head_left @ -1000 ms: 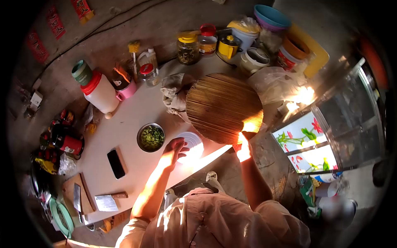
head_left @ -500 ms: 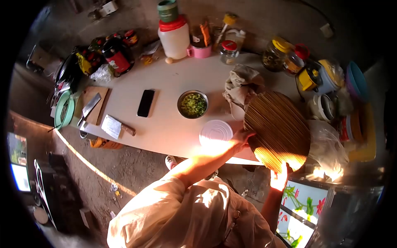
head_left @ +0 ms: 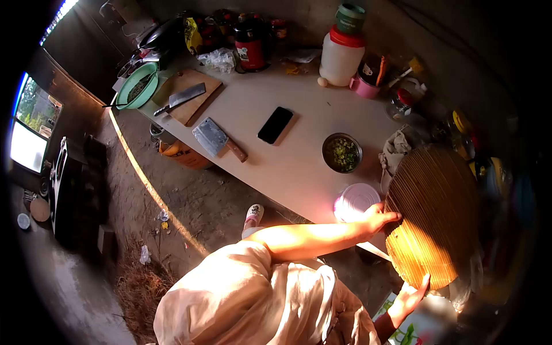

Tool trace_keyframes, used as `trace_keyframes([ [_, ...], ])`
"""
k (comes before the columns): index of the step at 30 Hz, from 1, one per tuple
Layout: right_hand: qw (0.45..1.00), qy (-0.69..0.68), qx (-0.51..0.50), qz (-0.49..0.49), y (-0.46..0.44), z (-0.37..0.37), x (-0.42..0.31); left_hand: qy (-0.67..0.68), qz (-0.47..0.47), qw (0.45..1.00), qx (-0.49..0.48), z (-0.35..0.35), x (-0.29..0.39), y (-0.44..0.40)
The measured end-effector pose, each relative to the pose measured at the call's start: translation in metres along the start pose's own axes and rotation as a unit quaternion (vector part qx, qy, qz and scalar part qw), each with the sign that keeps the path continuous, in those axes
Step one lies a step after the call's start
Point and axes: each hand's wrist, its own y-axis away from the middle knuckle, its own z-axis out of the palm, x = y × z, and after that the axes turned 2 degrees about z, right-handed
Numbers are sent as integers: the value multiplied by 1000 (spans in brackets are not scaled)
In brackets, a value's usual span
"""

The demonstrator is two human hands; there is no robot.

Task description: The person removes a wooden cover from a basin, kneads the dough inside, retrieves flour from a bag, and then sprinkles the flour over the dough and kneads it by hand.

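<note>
Slatted mat (head_left: 431, 213): round, brown, ribbed; held up on the person's right side of the bowl (head_left: 326, 155) and nearer the body. Lower part sunlit, upper part in shade.
Left hand (head_left: 376, 220): grasping the mat's edge, on the side toward the bowl; thumb laid on the ribbed face, other fingers partly hidden.
Right hand (head_left: 411, 294): grasping the mat's near edge, farther from the bowl than the left hand; thumb against the face, grip of the hidden fingers cannot be read.
Mat, weight and stiffness: likely light for its width, fairly stiff; may flex a little between ribs.
Mat, surface: looks dry and ridged, so unlikely to slip; thin ribs could split or work loose if bent hard or pinched at one spot.
Mat, best hold: by the rim, two well-separated places, thumbs on the face and fingers supporting underneath.
Chopped greens: inside the bowl, on the table (head_left: 299, 178).
Plastic lid (head_left: 357, 198): pale, round, just beside the bowl on the body side, near the left hand.
Cloth bundle (head_left: 397, 146): right of the bowl, close to the mat's upper edge; contact unclear.
Phone (head_left: 276, 125): left of the bowl, dark screen up.
Cleaver (head_left: 210, 137): farther left of the bowl, beyond the phone, flat.
</note>
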Motion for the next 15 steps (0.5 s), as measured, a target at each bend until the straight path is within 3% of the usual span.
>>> trace_keyframes([
  [2, 989, 49, -70, -121, 9, 9, 22, 11, 50, 998, -23, -13, 27, 24],
  [3, 996, -47, -72, -14, 23, 50, 12, 21, 96, 994, -45, -15, 49, 41],
  [5, 995, -14, -90, -43, 36, 87, 27, 15, 132, 991, -34, -29, 93, 77],
  [6, 996, -38, -82, -8, 47, 111, 34, 17, 146, 989, -9, -43, 110, 89],
  [9, 980, -7, -195, -26, 57, 168, 81, 14, 138, 987, 86, -95, 171, 137],
  [11, 977, -27, -212, 26, 92, 236, 111, 52, 202, 976, 65, -141, 211, 167],
  [13, 972, -15, -233, 35, 108, 297, 147, 41, 224, 965, 128, -189, 249, 189],
  [15, 978, 19, -191, 80, 112, 344, 192, 31, 242, 953, 181, -243, 285, 209],
])
